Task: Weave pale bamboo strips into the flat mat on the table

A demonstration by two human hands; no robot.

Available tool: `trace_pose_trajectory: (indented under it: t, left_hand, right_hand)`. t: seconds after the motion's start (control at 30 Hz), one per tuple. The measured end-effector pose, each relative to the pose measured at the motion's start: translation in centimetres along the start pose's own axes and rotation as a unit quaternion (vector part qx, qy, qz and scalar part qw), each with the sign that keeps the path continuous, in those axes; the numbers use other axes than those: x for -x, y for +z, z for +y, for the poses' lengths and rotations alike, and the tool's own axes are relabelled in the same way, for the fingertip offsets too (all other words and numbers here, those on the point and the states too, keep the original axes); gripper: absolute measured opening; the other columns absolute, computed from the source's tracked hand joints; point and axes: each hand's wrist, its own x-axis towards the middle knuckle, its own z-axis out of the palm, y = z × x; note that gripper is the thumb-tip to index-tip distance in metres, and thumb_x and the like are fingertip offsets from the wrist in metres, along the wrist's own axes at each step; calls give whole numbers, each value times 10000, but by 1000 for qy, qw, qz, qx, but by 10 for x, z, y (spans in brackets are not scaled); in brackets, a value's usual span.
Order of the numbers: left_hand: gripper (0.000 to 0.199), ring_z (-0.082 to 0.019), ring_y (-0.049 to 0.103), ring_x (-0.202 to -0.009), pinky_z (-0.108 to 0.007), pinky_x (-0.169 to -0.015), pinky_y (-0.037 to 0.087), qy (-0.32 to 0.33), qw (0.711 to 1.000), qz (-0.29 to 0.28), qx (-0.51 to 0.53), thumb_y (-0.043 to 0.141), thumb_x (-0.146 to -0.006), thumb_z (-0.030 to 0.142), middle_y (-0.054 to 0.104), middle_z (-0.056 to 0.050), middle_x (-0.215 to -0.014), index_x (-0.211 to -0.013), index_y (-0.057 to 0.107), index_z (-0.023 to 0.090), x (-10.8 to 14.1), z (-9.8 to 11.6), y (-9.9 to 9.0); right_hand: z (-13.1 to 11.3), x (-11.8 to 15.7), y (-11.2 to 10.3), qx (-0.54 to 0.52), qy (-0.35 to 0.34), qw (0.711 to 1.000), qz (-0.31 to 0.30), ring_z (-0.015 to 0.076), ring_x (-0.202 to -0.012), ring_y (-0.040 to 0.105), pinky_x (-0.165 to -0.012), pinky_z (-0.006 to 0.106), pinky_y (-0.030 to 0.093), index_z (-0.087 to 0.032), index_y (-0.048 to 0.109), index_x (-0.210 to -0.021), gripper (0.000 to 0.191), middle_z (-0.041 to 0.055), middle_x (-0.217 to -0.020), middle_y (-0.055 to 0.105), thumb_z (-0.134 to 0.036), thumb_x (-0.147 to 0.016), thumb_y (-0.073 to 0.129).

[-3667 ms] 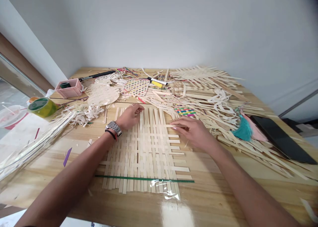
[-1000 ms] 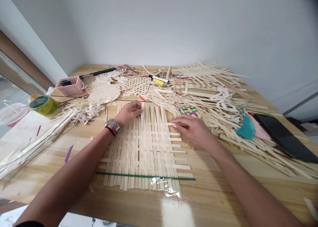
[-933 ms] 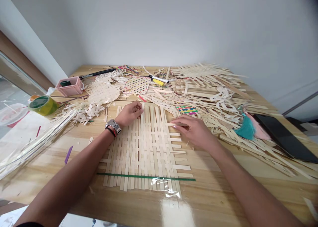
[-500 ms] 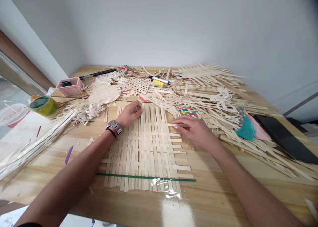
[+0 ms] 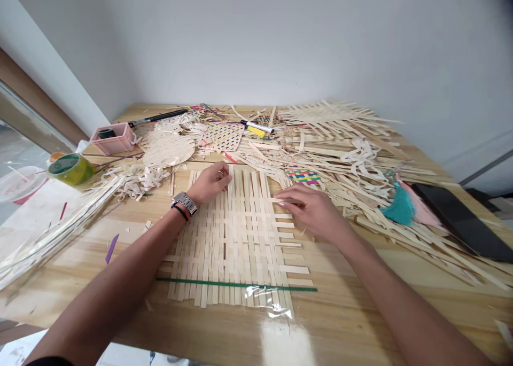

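A woven mat of pale flat strips (image 5: 236,243) lies on the wooden table, with a green strip (image 5: 240,285) across its near end. My left hand (image 5: 212,183), with a metal watch on its wrist, is at the mat's far left part, its fingers closed around upright strips. Between the thumb and fingers of my right hand (image 5: 306,205) is the right end of a pale cross strip (image 5: 262,200), which runs over the mat's far part. Short strip ends stick out along the mat's right side. Clear tape shines at the near right corner.
Loose pale strips (image 5: 328,165) pile up behind and to the right. A phone (image 5: 465,222) and tassels (image 5: 401,203) lie at the right. At the left are a tape roll (image 5: 70,169), a pink box (image 5: 114,139) and a strip bundle (image 5: 64,238). Markers (image 5: 258,127) lie farther back.
My right hand has shifted very slightly left with the strip end. My left hand stays in place, and the view has moved a little.
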Motion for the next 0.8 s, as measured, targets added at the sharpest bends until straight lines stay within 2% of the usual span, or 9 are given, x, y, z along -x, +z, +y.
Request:
trace_pose_trajectory:
  t: [0.3,0.8]
  left_hand:
    - [165,-141,641,-611,-271,-639,495,-6,1000,-7,-9,633,-920,319,596,49,-660,-900,503,219,0,-2,-1]
    - [129,-133,633,-597,-264,-625,499,-21,1000,2,6,621,-914,255,577,51,-653,-876,505,215,0,3,0]
  right_hand:
    - [-1,1,2,3,5,1000,10,247,-916,749,-826,419,597,-261,823,-1005,197,65,-1005,809,-338,-985,643]
    - [-2,0,2,2,19,1000,18,251,-922,754,-837,421,591,-260,824,-1022,199,72,-1024,808,-349,-991,649]
